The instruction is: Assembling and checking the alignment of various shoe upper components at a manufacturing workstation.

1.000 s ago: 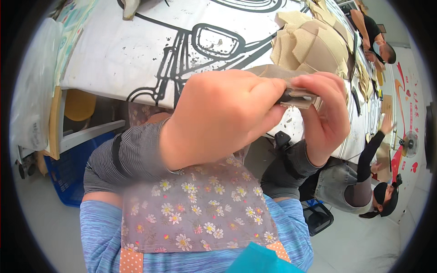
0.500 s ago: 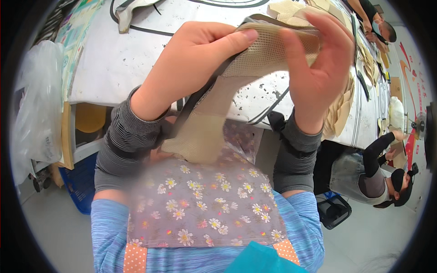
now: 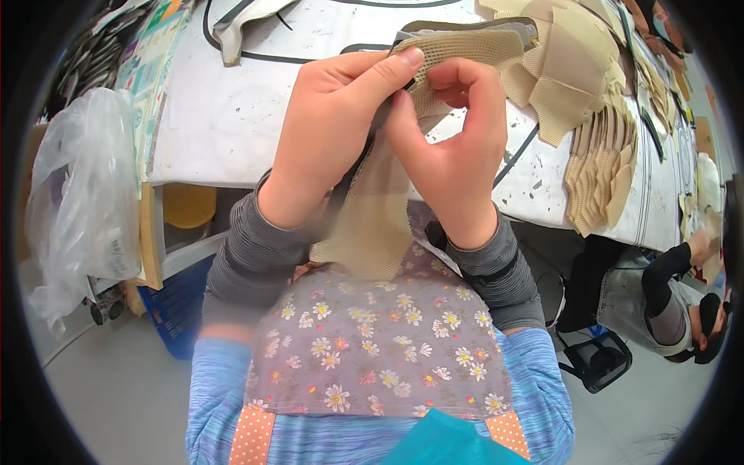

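Observation:
A beige mesh fabric piece with a dark strip along its edge hangs between my hands, its lower end over my flowered apron. My left hand pinches its upper left edge, thumb on the mesh and fingers behind. My right hand is closed at the same edge just below the left thumb. Its thumb tip is at the dark strip and its fingers are curled against the mesh. The top of the piece folds away to the right above my right hand.
Beige fabric pieces lie on the white table, with a stack at its right front edge. Dark strips and a grey piece lie at the back. A plastic bag hangs left. Another person works at right.
My right hand has moved left and down from the far end of the fabric piece, its spread fingers now curled beside my left hand. The view has shifted slightly.

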Demonstrator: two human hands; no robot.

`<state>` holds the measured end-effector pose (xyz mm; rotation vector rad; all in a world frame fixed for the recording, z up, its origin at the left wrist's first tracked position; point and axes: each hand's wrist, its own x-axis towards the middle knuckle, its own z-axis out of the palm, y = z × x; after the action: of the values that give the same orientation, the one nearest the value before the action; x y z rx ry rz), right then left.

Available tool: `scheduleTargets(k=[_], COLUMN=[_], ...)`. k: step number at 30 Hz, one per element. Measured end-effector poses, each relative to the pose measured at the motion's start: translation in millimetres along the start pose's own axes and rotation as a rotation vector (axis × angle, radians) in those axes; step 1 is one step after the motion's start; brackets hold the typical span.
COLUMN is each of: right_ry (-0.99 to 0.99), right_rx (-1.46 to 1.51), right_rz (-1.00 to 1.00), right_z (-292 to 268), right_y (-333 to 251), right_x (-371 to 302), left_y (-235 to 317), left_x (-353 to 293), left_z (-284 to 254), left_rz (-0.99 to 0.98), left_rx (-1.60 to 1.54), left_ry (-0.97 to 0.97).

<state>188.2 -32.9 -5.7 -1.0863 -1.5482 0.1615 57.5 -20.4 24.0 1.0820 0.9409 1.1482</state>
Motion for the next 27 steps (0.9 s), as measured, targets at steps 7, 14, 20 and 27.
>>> scheduleTargets(k=[7,14,20,27], right_ry=[-0.112,-0.236,-0.294,0.01], right_rx=[0.007,-0.42,-0.346,0.163], right_rz=[-0.233,-0.201,-0.149,-0.112], right_z=[-4,-10,-8,-18], right_y=[0,0,-5,24], right_x=[-2,-3,-26,-17], left_y=[3,-6,4,10], left_x=[-2,-2,-3,-8], left_z=[-6,2,-2,-9], left_rz=[0.005,0.015,0.071,0.067], left_rx=[-0.088,-0.343,-0.426,-0.412], left_ry=[0.003,0.072,0.128,0.039])
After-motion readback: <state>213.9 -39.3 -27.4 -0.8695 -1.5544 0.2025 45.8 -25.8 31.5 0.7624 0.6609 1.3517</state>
